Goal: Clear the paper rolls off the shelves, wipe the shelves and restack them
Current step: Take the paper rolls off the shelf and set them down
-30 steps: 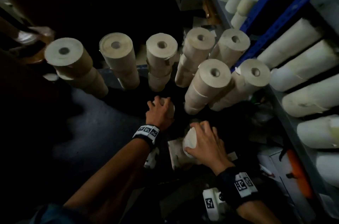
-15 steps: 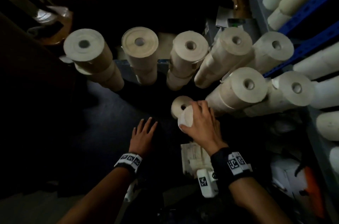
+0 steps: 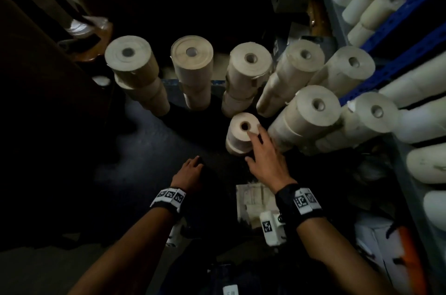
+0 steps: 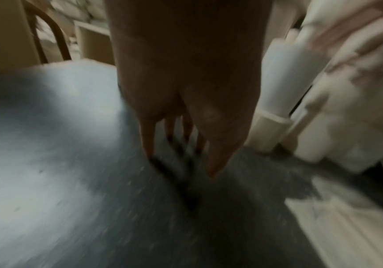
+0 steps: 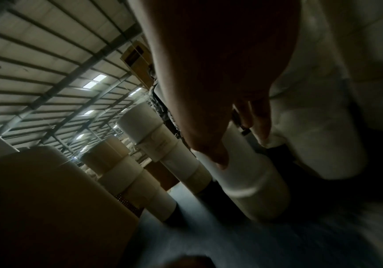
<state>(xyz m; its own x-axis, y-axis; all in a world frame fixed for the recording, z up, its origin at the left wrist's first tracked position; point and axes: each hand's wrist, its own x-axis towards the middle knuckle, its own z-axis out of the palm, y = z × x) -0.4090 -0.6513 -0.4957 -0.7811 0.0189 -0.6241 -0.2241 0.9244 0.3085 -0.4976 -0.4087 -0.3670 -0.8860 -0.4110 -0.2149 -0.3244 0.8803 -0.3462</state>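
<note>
The room is dim, and the person is looking down at a dark floor (image 3: pixel 149 149). Tall stacks of paper rolls (image 3: pixel 193 72) stand on the floor in a curved row on the far side, from the left over to the right. The ones on the right lean toward a blue shelf (image 3: pixel 395 62). More rolls lie on their sides on that shelf, at the right edge of the view. In front of the row, nearer the person, stands a short stack (image 3: pixel 241 135) of two rolls, one on top of the other, with the hole in the top roll facing up. It stands just beside the leaning stacks on the right. The right hand (image 3: pixel 268 162) reaches out to this short stack. Its fingers are straight and spread, the fingertips (image 3: pixel 253 136) touch the top roll near its edge, and the thumb lies down along the side. It is not wrapped around the roll. The left hand (image 3: pixel 190 174) is lower and to the left, well apart from the stack. It holds nothing, and its fingers point down at the floor, loose and a little apart; the wrist view is blurry. Near the person, some pale folded paper (image 3: pixel 253 200) lies on the floor under the right wrist. Both wrists wear bands with black and white square marks.
</note>
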